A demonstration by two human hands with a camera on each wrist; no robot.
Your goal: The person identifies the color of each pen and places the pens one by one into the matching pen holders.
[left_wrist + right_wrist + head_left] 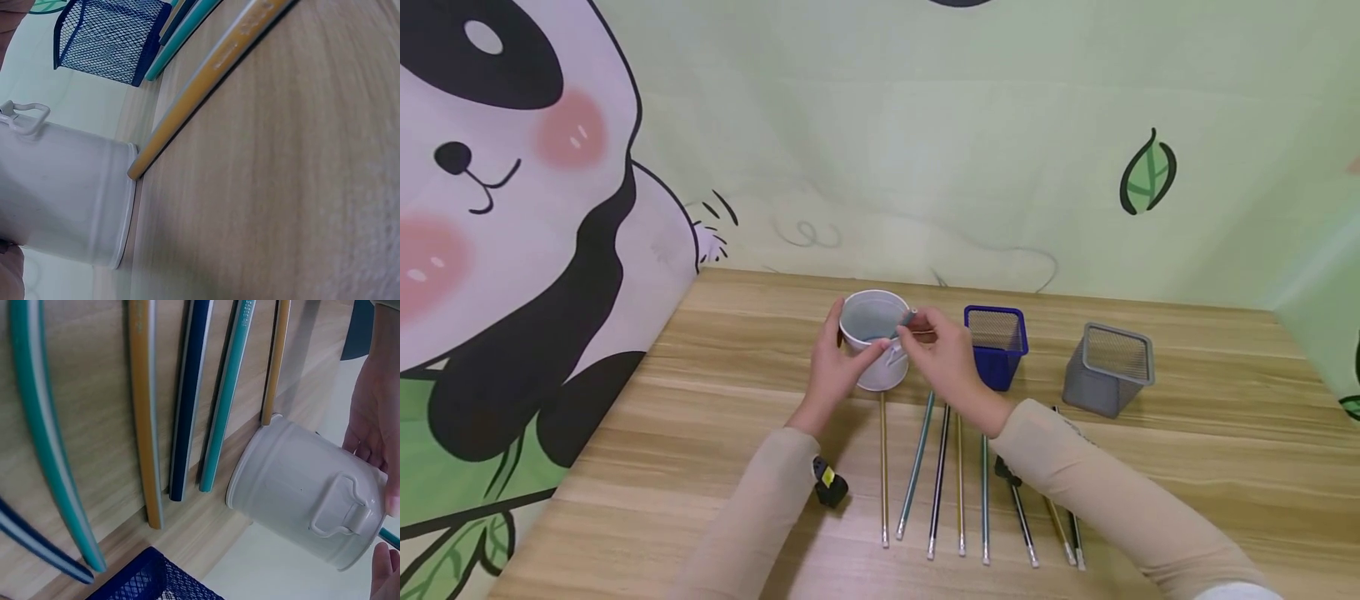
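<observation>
A white metal pail (874, 377) with a small side handle (334, 506) stands on the table. My left hand (837, 367) holds it near the rim, thumb in front and fingers round the left side. At the right rim, my right hand (946, 350) pinches a short visible length of what looks like a teal pencil (390, 537). Part of it runs inside the pail; the fingers hide much of the rest. Several striped pencils lie below, among them a yellow one (884, 467) whose far end reaches the pail's base.
Right of the pail stands a blue mesh pen holder (996, 367), and farther right a grey one (1093, 387). Teal (917, 467), dark (939, 483) and yellow pencils lie side by side, some partly under my right forearm. A printed cloth (880, 167) hangs behind the table.
</observation>
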